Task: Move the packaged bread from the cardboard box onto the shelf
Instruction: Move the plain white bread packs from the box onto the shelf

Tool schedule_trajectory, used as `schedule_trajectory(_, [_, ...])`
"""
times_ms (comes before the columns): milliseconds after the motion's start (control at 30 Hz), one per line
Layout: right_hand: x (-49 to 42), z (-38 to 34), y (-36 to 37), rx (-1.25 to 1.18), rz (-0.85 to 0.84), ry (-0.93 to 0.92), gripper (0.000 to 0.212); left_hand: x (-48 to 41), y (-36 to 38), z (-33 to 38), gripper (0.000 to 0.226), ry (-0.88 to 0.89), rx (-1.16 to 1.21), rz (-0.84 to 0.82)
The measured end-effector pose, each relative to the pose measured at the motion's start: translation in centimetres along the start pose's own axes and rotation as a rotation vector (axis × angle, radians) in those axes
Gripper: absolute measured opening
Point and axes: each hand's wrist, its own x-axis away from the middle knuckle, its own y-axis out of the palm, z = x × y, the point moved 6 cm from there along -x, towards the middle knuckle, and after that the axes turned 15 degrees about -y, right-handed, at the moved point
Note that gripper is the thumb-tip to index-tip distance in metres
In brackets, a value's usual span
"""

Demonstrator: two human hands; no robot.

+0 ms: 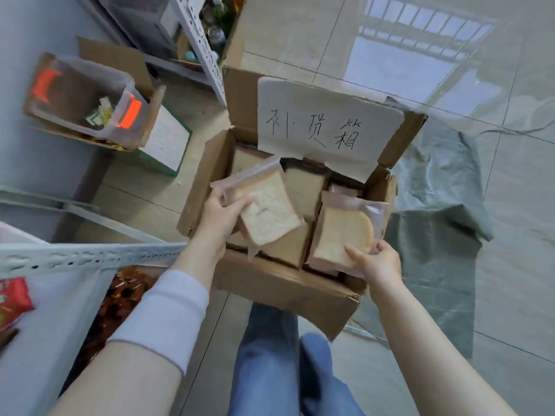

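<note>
Floor (420,40): pale glossy tiles, thin dark grout lines, a window reflected at upper right. A grey-green plastic sheet (444,211) lies crumpled on the tiles, right of and partly under the cardboard box (279,286).

Shelf (60,310): grey metal, lower left, with a perforated rail along its front edge. On it a red packet (13,298) and, beside that, a bag of dark brown glossy snacks (117,301). A second perforated upright (199,43) stands at top centre.

The box sits open on the floor just right of the shelf. A white paper label (327,127) with handwritten characters is fixed to the raised back flap.

Left hand (220,219): grip closed on the left edge of a clear packet of white sliced bread (267,211), held tilted above the left half of the box, clear of the packets below.

Right hand (377,261): grip closed on the near right corner of a second bread packet (342,232), at the right side of the box, resting on or just above the stack; cannot tell which.

Count: two packets in hand; at least three more below in the box (306,184), overlapping, exact number unclear.

Upper left: a clear plastic bin (87,97) with orange latches, set in a shallow carton.
</note>
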Motion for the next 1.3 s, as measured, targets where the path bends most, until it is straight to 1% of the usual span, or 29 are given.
schedule_trajectory(67, [3.2, -1.3, -1.7, -0.072, -0.047, -0.053, 0.027, 4.5, -2.3, -0.3, 0.038, 0.048, 0.036, 0.022])
schedule_trajectory(200, [11.3, -6.0, -3.6, -0.153, -0.265, -0.13, 0.025, 15.9, -8.7, 0.4, 0.037, 0.18, 0.131, 0.136])
schedule_trajectory(333, [20.6, -12.6, -2.8, -0.153, -0.417, -0.236, 0.042, 28.5, -19.0, 1.7, 0.024, 0.386, 0.219, 0.309])
schedule_trajectory(467, [31.3, -20.1, 0.6, -0.149, -0.519, -0.416, 0.039, 41.0, -31.4, 0.4, 0.037, 0.543, 0.334, 0.508])
schedule_trajectory(567, [39.9, -24.8, 4.8, -0.153, -0.655, -0.531, 0.037, 48.5, -40.5, -2.1, 0.021, 0.652, 0.425, 0.633])
schedule_trajectory(700, [51.8, -29.0, 11.2, -0.167, -0.818, -0.63, 0.026, 55.6, -51.7, -6.5, 0.019, 0.697, 0.478, 0.774])
schedule_trajectory(800, [59.8, -30.3, 16.9, -0.193, -0.906, -0.699, 0.023, 58.8, -59.3, -10.8, 0.015, 0.699, 0.528, 0.852])
schedule_trajectory(867, [63.8, -30.7, 20.7, -0.187, -0.918, -0.732, 0.02, 59.7, -64.0, -13.4, 0.016, 0.686, 0.554, 0.896])
schedule_trajectory(967, [68.5, -31.3, 26.3, -0.139, -0.928, -0.778, 0.016, 59.8, -69.7, -16.4, 0.033, 0.668, 0.609, 0.956])
schedule_trajectory(1000, [69.6, -31.6, 28.0, -0.131, -0.926, -0.787, 0.015, 59.5, -71.5, -17.1, 0.035, 0.663, 0.635, 0.984])
schedule_trajectory(1133, [72.7, -33.8, 35.0, -0.151, -0.899, -0.826, 0.018, 57.4, -77.6, -17.8, 0.033, 0.637, 0.696, 1.042])
schedule_trajectory(1233, [73.9, -36.1, 40.7, -0.211, -0.886, -0.833, 0.03, 55.5, -82.1, -16.8, 0.032, 0.641, 0.707, 1.056])
schedule_trajectory(1300, [74.3, -37.8, 44.9, -0.238, -0.857, -0.84, 0.032, 54.0, -85.3, -15.4, 0.027, 0.651, 0.719, 1.058])
